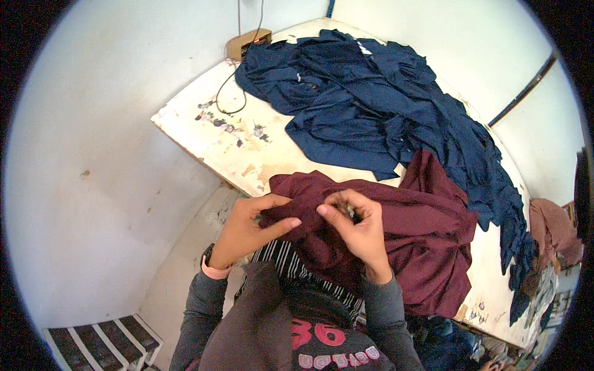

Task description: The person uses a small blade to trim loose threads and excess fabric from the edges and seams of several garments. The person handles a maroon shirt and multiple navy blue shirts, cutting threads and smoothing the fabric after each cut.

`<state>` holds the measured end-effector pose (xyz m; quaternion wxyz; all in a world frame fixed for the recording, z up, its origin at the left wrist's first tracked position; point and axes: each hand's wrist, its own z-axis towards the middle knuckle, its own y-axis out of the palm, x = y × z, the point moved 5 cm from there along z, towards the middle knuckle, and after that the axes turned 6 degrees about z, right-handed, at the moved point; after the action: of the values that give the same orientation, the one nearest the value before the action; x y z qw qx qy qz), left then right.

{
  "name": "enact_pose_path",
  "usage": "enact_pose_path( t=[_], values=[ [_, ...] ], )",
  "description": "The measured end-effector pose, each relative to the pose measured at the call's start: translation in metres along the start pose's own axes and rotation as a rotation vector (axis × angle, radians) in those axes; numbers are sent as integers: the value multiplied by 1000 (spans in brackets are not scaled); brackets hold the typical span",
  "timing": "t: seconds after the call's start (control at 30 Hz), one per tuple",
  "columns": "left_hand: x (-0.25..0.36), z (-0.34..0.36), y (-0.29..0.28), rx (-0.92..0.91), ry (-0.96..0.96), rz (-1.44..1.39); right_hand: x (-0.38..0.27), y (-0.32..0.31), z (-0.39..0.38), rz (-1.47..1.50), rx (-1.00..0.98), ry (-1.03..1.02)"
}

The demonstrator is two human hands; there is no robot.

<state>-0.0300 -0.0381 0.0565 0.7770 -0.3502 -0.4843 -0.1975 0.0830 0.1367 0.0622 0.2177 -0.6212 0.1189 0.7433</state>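
Note:
A maroon cloth garment [427,229] lies bunched over the near edge of the table and hangs down in front of me. My left hand [250,226] grips a fold at its left end, with the thumb and fingers on either side of the fabric. Close by on the right, my right hand [362,229] is pinched above the same cloth, thumb against the bent fingers. Something small shows in that hand's curl, too hidden to name. Beyond the maroon cloth spreads a large heap of navy blue garments [352,93].
The white table [247,164] has chipped, stained paint. A brown box-like device [249,44] with a black cable stands at its far left corner. Brownish cloths [554,232] pile up at the right. A black-and-white slatted item [102,343] sits low on the left.

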Motion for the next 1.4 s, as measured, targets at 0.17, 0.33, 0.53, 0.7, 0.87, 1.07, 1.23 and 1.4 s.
enact_pose_path(
  t=[0.17,0.33,0.53,0.7,0.87,1.07,1.23,1.4],
  values=[
    [-4,10,-4,-105,-107,-88,-17,-33,14,25,110,-75],
    [-10,15,-5,-182,-118,-134,-27,-61,16,21,246,-114],
    [-22,19,-1,-415,-10,68,-45,-107,28,37,360,-197],
    [-56,24,21,-248,-120,-330,-67,-156,64,-143,579,-435],
    [-36,49,27,-154,-329,-1084,-61,-165,48,-431,486,-423],
    [-39,51,15,-87,-362,-1082,-27,-211,-63,-935,620,55],
    [-51,47,14,-137,-360,-1083,36,-263,-150,-988,677,324],
    [-62,50,16,-54,-324,-1102,82,-334,-181,-918,709,273]
  ],
)
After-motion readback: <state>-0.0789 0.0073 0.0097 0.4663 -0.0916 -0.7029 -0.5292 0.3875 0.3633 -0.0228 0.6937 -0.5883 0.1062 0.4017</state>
